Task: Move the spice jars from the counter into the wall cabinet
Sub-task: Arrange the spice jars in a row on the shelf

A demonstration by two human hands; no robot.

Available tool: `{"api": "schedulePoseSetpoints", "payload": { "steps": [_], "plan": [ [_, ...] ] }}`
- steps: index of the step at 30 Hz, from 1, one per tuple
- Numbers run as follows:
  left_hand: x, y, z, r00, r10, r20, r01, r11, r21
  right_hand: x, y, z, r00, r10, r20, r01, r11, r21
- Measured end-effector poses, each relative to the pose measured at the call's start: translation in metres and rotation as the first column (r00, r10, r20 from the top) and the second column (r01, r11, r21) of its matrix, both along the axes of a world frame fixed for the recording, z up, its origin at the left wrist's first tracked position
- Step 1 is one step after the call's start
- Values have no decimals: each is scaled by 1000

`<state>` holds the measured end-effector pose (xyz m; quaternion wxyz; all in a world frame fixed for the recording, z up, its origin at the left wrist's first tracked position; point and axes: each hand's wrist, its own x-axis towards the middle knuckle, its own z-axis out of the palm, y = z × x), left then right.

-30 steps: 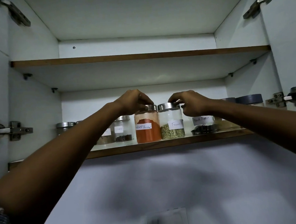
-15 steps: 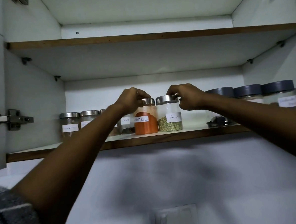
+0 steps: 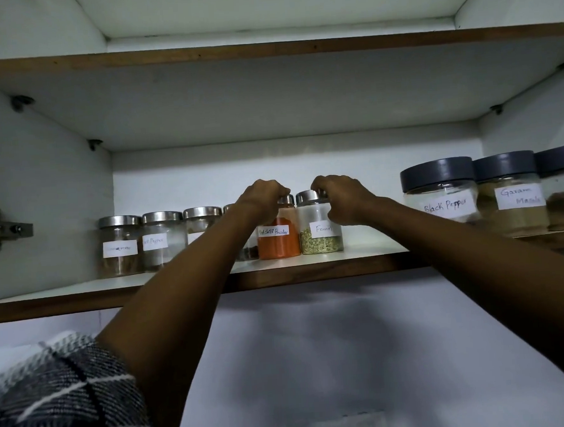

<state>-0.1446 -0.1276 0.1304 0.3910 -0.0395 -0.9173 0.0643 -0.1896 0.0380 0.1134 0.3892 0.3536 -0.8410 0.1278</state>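
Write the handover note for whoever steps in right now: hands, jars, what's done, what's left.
Left hand: grips the lid of the red chilli powder jar, which stands on the lower shelf.
Right hand: grips the fennel jar at its lid and upper side; it stands right beside the chilli jar.
Done: both jars stand on the shelf, in a row with three steel-lidded jars to the left; grey-lidded jars stand to the right.
Left: let go of both. The counter is out of view, so I cannot tell whether more jars wait.
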Motion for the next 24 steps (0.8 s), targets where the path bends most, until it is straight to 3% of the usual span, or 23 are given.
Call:
{"api": "schedulePoseSetpoints", "payload": {
  "steps": [17,24],
  "plan": [
    [-44,3,0,975,137,174,-117,986,-116,-55,-23,8,996,-89,11,88,992,95],
    [-38,5,-15,977,110,183,-107,994,-26,-49,-22,-5,991,-116,58,113,991,67]
  ]
}}
